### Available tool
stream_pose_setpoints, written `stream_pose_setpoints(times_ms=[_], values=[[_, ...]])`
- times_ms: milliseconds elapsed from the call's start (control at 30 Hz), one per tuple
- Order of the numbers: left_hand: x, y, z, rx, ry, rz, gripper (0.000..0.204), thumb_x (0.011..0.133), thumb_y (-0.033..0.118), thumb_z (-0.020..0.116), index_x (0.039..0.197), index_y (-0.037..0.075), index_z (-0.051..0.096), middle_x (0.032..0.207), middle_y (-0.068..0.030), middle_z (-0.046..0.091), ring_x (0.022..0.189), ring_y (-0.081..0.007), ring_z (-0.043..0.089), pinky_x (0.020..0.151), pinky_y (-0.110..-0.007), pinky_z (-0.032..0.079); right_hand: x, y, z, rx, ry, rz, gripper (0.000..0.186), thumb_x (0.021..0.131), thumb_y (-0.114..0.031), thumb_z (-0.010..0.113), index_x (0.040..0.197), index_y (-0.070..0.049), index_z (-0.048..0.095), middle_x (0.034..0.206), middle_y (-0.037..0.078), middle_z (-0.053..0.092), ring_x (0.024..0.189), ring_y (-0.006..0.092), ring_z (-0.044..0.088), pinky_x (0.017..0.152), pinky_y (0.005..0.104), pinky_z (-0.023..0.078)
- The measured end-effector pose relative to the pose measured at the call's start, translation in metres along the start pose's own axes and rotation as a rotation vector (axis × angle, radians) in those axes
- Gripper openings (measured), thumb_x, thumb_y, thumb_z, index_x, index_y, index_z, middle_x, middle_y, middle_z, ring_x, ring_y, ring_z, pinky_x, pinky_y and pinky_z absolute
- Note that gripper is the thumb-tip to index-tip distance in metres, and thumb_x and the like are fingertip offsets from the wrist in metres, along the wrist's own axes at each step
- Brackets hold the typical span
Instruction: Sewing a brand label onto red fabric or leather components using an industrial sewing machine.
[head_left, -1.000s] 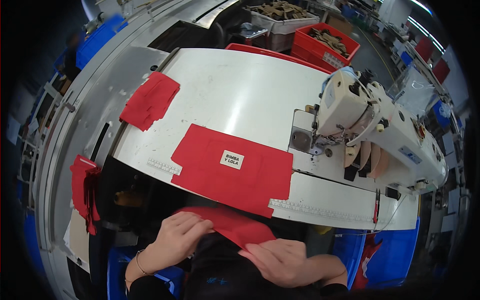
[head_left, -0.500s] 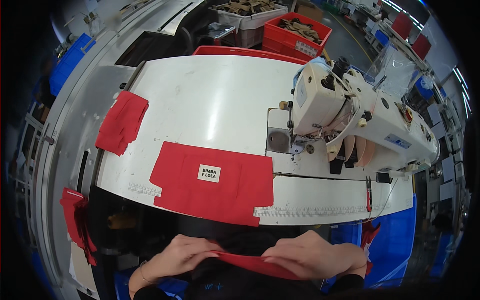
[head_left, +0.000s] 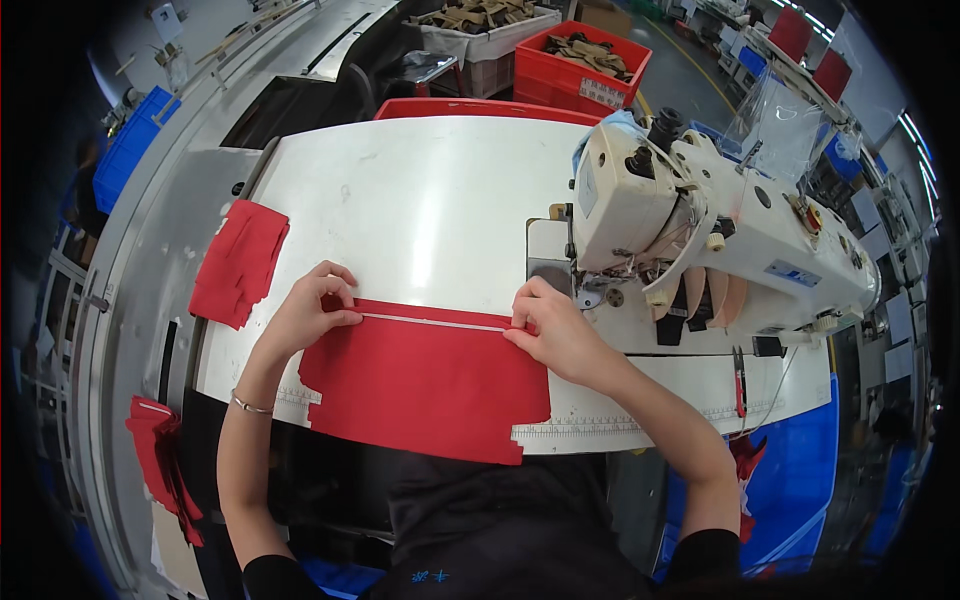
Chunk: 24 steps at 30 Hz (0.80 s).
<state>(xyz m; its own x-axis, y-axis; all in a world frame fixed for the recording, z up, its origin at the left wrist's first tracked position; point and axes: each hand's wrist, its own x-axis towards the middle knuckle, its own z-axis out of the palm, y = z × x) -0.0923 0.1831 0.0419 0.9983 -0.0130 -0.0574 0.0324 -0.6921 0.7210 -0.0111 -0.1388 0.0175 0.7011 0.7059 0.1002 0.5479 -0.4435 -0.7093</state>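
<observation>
Stretched between my hands is a red fabric piece (head_left: pixel 430 370) with a white strip (head_left: pixel 430 320) along its far edge. It lies over another red panel on the white table, and the pale label seen on that panel earlier is hidden. My left hand (head_left: pixel 318 308) pinches the piece at its far left corner. At the far right corner my right hand (head_left: pixel 543 325) pinches it too, close to the plate of the white sewing machine (head_left: pixel 690 220).
A folded red fabric stack (head_left: pixel 238 262) lies at the table's left edge. More red pieces (head_left: pixel 163 465) hang below it on the left. Red-handled snips (head_left: pixel 740 382) rest near the front right, above a blue bin (head_left: pixel 800 480). Red crates (head_left: pixel 570 80) stand behind the table (head_left: pixel 390 190).
Both hands have moved forward from near my body onto the table, carrying the red fabric piece. It now lies spread over the labelled panel, covering the label.
</observation>
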Motion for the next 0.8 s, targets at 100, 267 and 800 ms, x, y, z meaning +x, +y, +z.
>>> stream_pose_setpoints(times_ms=[100, 267, 800], values=[[0.007, -0.001, -0.004, -0.066, -0.108, -0.172, 0.012, 0.074, 0.0, 0.069, 0.071, 0.001, 0.058, 0.103, -0.0066, 0.058, 0.095, -0.0182, 0.055, 0.078, -0.03, 0.047, -0.004, -0.008, -0.007, 0.073, -0.098, 0.097, 0.015, 0.077, -0.009, 0.068, 0.074, 0.003, 0.06, 0.085, 0.012, 0.058, 0.067, 0.0225, 0.057, 0.062, 0.0341, 0.047], [0.017, 0.047, 0.019, 0.489, -0.074, 0.109, 0.012, 0.076, 0.006, 0.07, 0.08, 0.003, 0.059, 0.113, -0.0097, 0.057, 0.11, -0.0262, 0.048, 0.096, -0.037, 0.039, -0.026, 0.002, -0.006, 0.407, -0.065, 0.216, 0.014, 0.081, -0.008, 0.067, 0.086, 0.004, 0.065, 0.083, 0.009, 0.06, 0.07, 0.0135, 0.06, 0.063, 0.0281, 0.048], [0.062, 0.108, 0.109, -0.527, -0.344, -0.044, 0.011, 0.087, 0.007, 0.063, 0.088, -0.004, 0.066, 0.079, -0.0098, 0.066, 0.07, -0.0161, 0.06, 0.068, -0.026, 0.048, -0.051, 0.021, -0.002, 0.132, 0.187, -0.195, 0.016, 0.083, -0.001, 0.06, 0.098, 0.006, 0.061, 0.098, 0.014, 0.057, 0.082, 0.0243, 0.06, 0.07, 0.029, 0.05]])
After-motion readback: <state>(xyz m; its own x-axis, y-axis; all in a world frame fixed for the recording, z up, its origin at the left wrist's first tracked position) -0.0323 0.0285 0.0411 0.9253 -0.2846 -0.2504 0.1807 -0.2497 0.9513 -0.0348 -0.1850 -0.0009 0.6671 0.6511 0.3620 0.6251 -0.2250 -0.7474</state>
